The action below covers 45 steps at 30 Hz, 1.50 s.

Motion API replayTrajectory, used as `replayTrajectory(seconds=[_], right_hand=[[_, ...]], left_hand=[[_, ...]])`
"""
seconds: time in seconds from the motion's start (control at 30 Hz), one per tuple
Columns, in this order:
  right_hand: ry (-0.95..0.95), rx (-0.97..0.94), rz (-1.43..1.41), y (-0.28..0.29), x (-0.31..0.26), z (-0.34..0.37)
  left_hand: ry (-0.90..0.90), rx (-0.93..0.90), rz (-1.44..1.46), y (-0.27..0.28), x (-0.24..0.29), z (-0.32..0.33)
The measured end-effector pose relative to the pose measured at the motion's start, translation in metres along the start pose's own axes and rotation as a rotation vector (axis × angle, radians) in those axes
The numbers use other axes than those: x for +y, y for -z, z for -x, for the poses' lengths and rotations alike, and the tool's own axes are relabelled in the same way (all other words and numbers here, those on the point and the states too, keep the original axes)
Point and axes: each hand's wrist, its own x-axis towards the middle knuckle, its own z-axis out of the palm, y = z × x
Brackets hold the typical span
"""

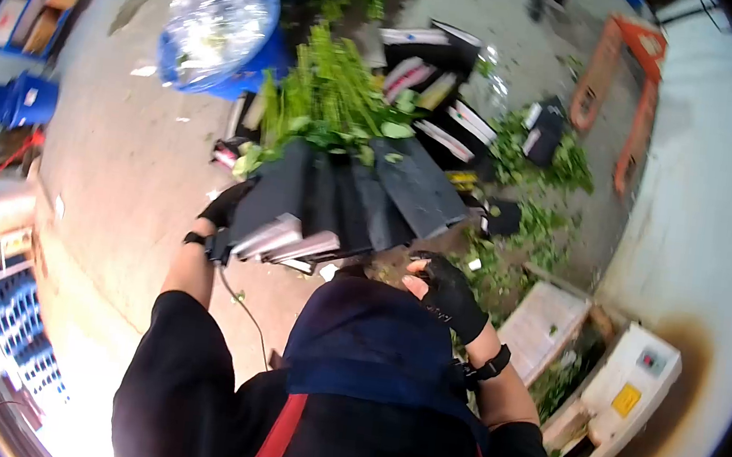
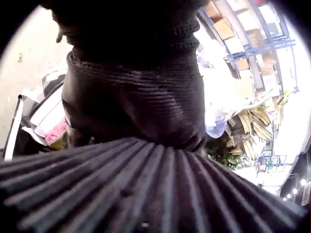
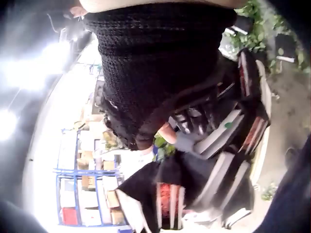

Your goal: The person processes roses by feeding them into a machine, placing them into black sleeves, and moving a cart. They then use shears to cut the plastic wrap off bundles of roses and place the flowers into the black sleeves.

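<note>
Several flower bunches [image 1: 334,193] in black corrugated wraps lie fanned out before my body in the head view. Their leafy green stems [image 1: 333,85] point away from me, and pale flat ends face me. At the left edge of the fan is my black-gloved left hand [image 1: 226,206], its fingers hidden by the wrap. In the left wrist view, a ridged black wrap [image 2: 155,189] lies close against the glove [image 2: 133,107]. My gloved right hand [image 1: 450,299] hovers right of the bunches with loosely bent fingers and bare fingertips, nothing visible in it.
More wrapped bunches [image 1: 453,139] and cut leaves lie on the floor ahead. A blue bin [image 1: 263,59] with clear plastic wrap stands at the far left. An orange pallet jack [image 1: 597,74] stands by the right wall. Near my right elbow is a pale machine [image 1: 632,385].
</note>
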Motion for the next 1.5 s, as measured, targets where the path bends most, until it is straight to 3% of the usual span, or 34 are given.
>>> replayTrajectory(seconds=[0.03, 0.1, 0.13, 0.23, 0.3, 0.37, 0.43, 0.47, 0.5, 0.57, 0.6, 0.63, 0.67, 0.7, 0.73, 0.77, 0.8, 0.83, 0.9, 0.97, 1.0, 1.03, 1.1, 1.13, 1.17, 1.23, 1.3, 1.37, 1.4, 1.5], right_hand=[[-0.117, 0.006, -0.015, 0.012, 0.013, 0.014], [-0.346, 0.032, -0.061, 0.039, 0.038, 0.047], [-0.554, 0.069, -0.181, 0.052, 0.057, 0.063], [-0.712, 0.277, -0.174, 0.092, 0.135, 0.116], [-0.846, 0.326, -0.297, 0.117, 0.206, 0.146], [-0.790, 0.423, -0.379, 0.129, 0.287, 0.167], [-0.773, 0.466, -0.477, 0.152, 0.353, 0.163], [-0.777, 0.505, -0.468, 0.159, 0.388, 0.157], [-0.860, 0.605, -0.739, 0.164, 0.424, 0.146], [-0.735, 0.522, -0.421, 0.161, 0.531, 0.140], [-0.984, 0.582, -0.749, 0.163, 0.572, 0.132], [-0.864, 0.696, -0.941, 0.134, 0.662, 0.150], [-0.945, 0.639, -0.754, 0.137, 0.687, 0.140], [-1.013, 0.567, -0.565, 0.143, 0.704, 0.131], [-1.078, 0.534, -0.556, 0.142, 0.729, 0.128], [-1.336, 0.378, -0.431, 0.113, 0.803, 0.132], [-1.372, 0.330, -0.449, 0.109, 0.828, 0.125], [-1.409, 0.287, -0.466, 0.114, 0.842, 0.120], [-1.454, 0.629, -0.966, 0.110, 0.858, 0.115], [-1.683, 0.675, -0.990, 0.111, 0.866, 0.092], [-1.441, 0.810, -1.262, 0.098, 0.870, 0.094], [-1.172, 0.937, -1.502, 0.087, 0.869, 0.096], [-1.292, 1.024, -1.372, 0.099, 0.851, 0.058], [-1.291, 0.914, -1.396, 0.101, 0.858, 0.059], [-1.220, 1.027, -1.481, 0.098, 0.854, 0.058], [-1.223, 1.060, -1.506, 0.101, 0.853, 0.057], [-1.155, 1.131, -1.489, 0.123, 0.834, 0.051], [-1.219, 1.008, -1.309, 0.151, 0.812, 0.060], [-1.235, 0.960, -1.272, 0.166, 0.798, 0.067], [-0.862, 0.842, -0.461, 0.194, 0.722, 0.100]], left_hand=[[-0.129, -0.050, -0.232, -0.007, -0.011, -0.009], [0.571, 0.062, 0.686, -0.017, 0.027, -0.018], [0.622, 0.076, 0.626, -0.017, 0.052, -0.015], [0.711, 0.061, 0.411, 0.001, 0.089, -0.011], [0.917, 0.061, 0.070, 0.005, 0.139, -0.031], [0.624, 0.062, -0.743, 0.018, 0.144, -0.059], [0.342, 0.238, -1.007, -0.024, 0.207, -0.127], [0.265, 0.223, -0.976, -0.060, 0.248, -0.169], [0.191, 0.214, -0.945, -0.107, 0.287, -0.216], [0.249, 0.071, -0.670, -0.203, 0.332, -0.313], [0.069, -0.113, -0.720, -0.257, 0.341, -0.365], [-0.106, -0.300, -0.753, -0.313, 0.344, -0.416], [-0.129, -0.435, -0.671, -0.377, 0.347, -0.463], [-0.153, -0.597, -0.585, -0.419, 0.313, -0.511], [-0.038, -0.656, -0.594, -0.470, 0.280, -0.552], [-0.082, -0.789, -0.547, -0.509, 0.246, -0.592], [0.044, -0.884, -0.563, -0.538, 0.191, -0.637], [0.130, -0.908, -0.800, -0.571, 0.161, -0.671], [-0.054, -0.819, -0.965, -0.598, 0.033, -0.728], [-0.023, -0.590, -1.101, -0.623, -0.053, -0.742], [0.097, -0.524, -1.068, -0.633, -0.090, -0.741], [0.045, -0.674, -1.157, -0.643, -0.118, -0.733], [-0.100, -0.950, -1.317, -0.665, -0.149, -0.727], [-0.008, -0.933, -1.280, -0.674, -0.159, -0.719], [0.086, -0.913, -1.243, -0.680, -0.164, -0.702], [0.256, -0.851, -1.171, -0.687, -0.150, -0.671], [0.405, -0.744, -1.079, -0.705, -0.048, -0.654], [0.187, -0.668, -1.178, -0.705, -0.025, -0.633], [0.188, -0.595, -1.003, -0.702, -0.022, -0.624], [0.260, -0.596, -0.733, -0.689, 0.016, -0.607]])
